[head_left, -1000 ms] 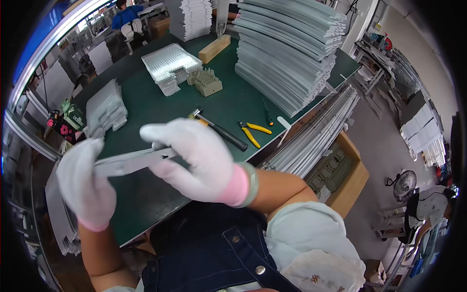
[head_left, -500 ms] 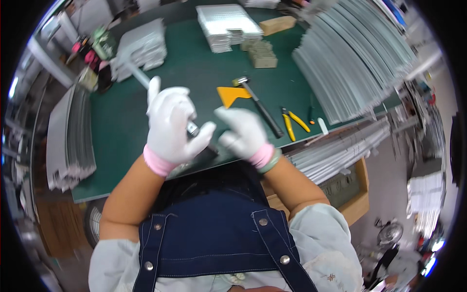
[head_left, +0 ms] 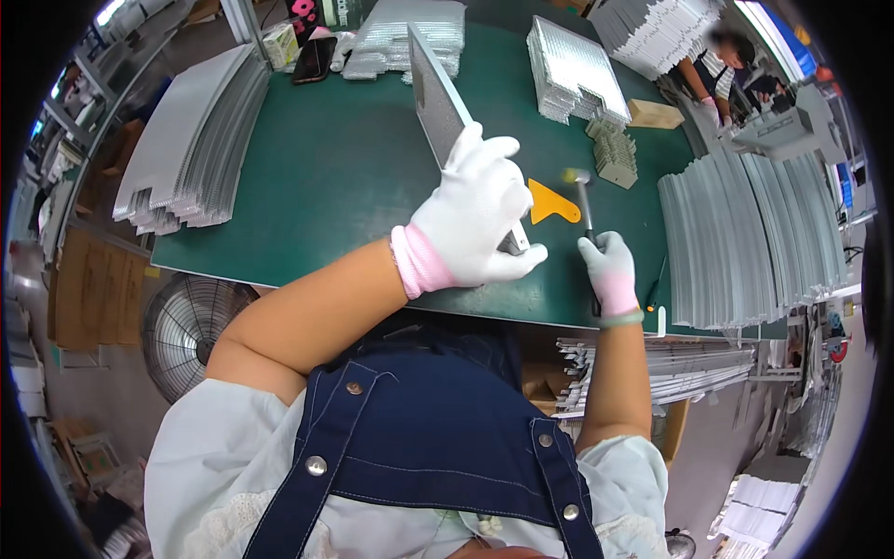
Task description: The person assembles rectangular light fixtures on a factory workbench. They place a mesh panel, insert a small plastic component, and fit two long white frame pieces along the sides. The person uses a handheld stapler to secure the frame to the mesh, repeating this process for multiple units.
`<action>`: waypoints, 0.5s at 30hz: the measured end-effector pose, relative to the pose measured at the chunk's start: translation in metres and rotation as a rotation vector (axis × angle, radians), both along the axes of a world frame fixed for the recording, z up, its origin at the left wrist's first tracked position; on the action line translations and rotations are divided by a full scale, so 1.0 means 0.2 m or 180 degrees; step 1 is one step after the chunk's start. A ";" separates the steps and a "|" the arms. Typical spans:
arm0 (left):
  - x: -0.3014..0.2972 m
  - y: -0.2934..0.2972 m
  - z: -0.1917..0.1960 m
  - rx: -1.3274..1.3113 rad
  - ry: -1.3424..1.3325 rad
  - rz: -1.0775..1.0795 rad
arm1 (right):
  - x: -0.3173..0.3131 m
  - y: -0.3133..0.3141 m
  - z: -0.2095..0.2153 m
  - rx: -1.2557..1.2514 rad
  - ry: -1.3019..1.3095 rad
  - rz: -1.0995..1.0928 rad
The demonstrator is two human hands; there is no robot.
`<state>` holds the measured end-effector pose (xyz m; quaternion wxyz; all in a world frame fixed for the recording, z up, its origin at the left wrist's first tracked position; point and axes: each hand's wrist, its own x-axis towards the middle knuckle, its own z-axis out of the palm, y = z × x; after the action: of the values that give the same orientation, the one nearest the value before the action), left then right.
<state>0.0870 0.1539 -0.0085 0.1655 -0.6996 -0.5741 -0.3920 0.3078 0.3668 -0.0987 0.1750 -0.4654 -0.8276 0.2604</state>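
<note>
My left hand [head_left: 480, 210], in a white glove with a pink cuff, is closed around a thin grey metal panel [head_left: 435, 98]. The panel stands tilted on edge above the green table, its far end pointing away from me. My right hand [head_left: 610, 268], gloved alike, is closed around the black handle of a hammer [head_left: 586, 207] near the table's front edge. The hammer's yellowish head looks blurred. Between my hands lies a flat yellow scraper [head_left: 553, 203]. A small screwdriver [head_left: 655, 296] and a white strip [head_left: 662, 321] lie right of my right hand.
Stacked grey panels stand left [head_left: 191, 140] and right [head_left: 745, 242] on the green table [head_left: 317, 177]. Farther back are silvery stacks [head_left: 573, 65], small metal parts [head_left: 615, 154], a wooden block [head_left: 655, 114] and a phone [head_left: 314, 61]. A co-worker [head_left: 712, 79] stands far right; a fan [head_left: 200, 331] stands below left.
My view has swung left. My right hand has moved right, away from the left, and taken hold of the hammer. My left hand still holds the panel. The yellow pliers are now out of sight.
</note>
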 end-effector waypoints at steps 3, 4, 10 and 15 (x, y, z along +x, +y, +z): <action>-0.01 0.01 -0.02 0.0061 0.0048 -0.0015 | 0.04 -0.22 0.31 -0.0227 0.1179 0.0508; -0.01 0.01 -0.03 0.0107 0.0024 -0.0047 | 0.08 -0.30 0.44 -0.0324 0.0915 0.0712; -0.03 0.01 0.01 -0.0072 0.0176 -0.0029 | 0.17 -0.55 1.06 0.1599 0.0171 0.2028; -0.02 0.06 0.00 -0.0074 0.0182 -0.0099 | 0.16 -0.54 1.05 0.2033 -0.1416 0.2407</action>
<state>0.0821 0.1652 -0.0080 0.1677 -0.7212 -0.5626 -0.3677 0.3404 0.2596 0.1113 0.0224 -0.1027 -0.9924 -0.0641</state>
